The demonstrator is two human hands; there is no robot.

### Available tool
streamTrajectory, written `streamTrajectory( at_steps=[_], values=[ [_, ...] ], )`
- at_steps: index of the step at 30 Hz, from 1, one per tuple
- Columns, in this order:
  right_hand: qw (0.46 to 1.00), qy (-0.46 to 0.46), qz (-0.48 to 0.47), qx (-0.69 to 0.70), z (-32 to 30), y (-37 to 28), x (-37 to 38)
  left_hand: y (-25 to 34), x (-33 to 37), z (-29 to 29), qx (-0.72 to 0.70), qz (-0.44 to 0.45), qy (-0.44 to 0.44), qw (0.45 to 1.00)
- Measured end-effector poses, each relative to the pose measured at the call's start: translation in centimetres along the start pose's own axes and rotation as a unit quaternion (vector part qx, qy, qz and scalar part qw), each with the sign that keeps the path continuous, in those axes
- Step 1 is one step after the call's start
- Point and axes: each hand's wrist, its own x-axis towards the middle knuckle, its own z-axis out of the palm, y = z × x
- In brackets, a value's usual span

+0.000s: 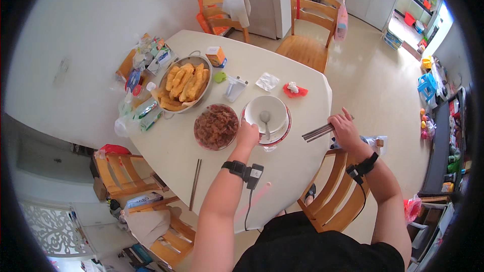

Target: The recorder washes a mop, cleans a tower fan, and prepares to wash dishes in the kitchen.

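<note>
My left hand [247, 135] is closed at the lower left rim of a white bowl [256, 107]; its fingertips are partly hidden. A metal spoon [265, 117] rests inside the bowl, which sits on a red-rimmed plate [283, 135]. Beyond the table's right edge, my right hand [344, 130] grips a bundle of chopsticks [317, 132], their ends pointing left over the table. Just left of my left hand stands a dish of brown, shredded-looking food [216, 127].
A steel pan [168, 113] of fried dough sticks [187, 83] stands far left, near an orange box [216, 57]. A pair of chopsticks [195, 185] lies front left. Foil [267, 81] and a red wrapper [297, 90] lie behind the bowl. Wooden chairs [307, 45] surround the white table [297, 171].
</note>
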Motion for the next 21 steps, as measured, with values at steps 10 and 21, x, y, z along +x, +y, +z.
streamTrajectory(
  at_steps=[10, 21],
  values=[
    [1.000, -0.010, 0.020, 0.005, 1.1, -1.5, -2.0, -0.2, -0.8, -1.0, -0.038, -0.107, -0.065, 0.991],
    [0.949, -0.033, 0.226, 0.219, 3.2, -2.0, -1.5, -19.0, -14.5, -10.0, 0.190, -0.162, 0.183, 0.951]
  ],
)
